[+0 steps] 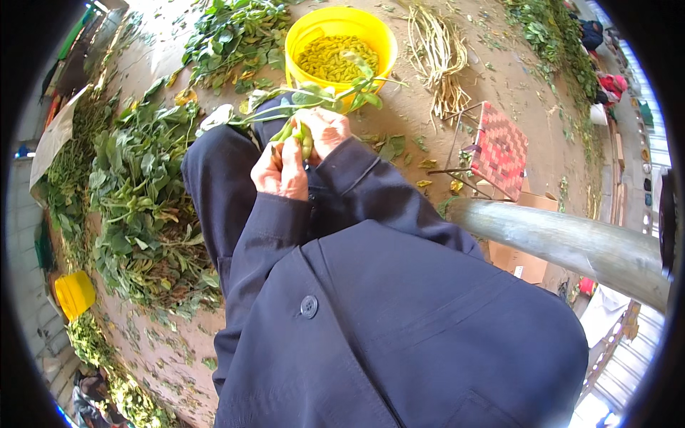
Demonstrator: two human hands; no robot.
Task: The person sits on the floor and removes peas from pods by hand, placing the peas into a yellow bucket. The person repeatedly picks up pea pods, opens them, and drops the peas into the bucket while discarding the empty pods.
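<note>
Above my knees, my left hand point(280, 167) has its fingers closed around several green soybean pods point(305, 140). Close against it, my right hand point(327, 131) grips the leafy soybean stalk point(278, 109) where the pods hang; its fingertips are partly hidden. The stalk reaches left over my knee and right across the front rim of a yellow bucket point(342, 16). Loose picked pods point(337, 58) lie inside that bucket, just beyond my hands.
A heap of soybean plants point(139, 203) lies at my left, another pile point(235, 37) beyond. Bare stalks point(436, 53) and a folding stool with a woven seat point(500, 150) stand right. Nearby are a thick pole point(556, 235), a cardboard box point(516, 262) and people point(613, 88).
</note>
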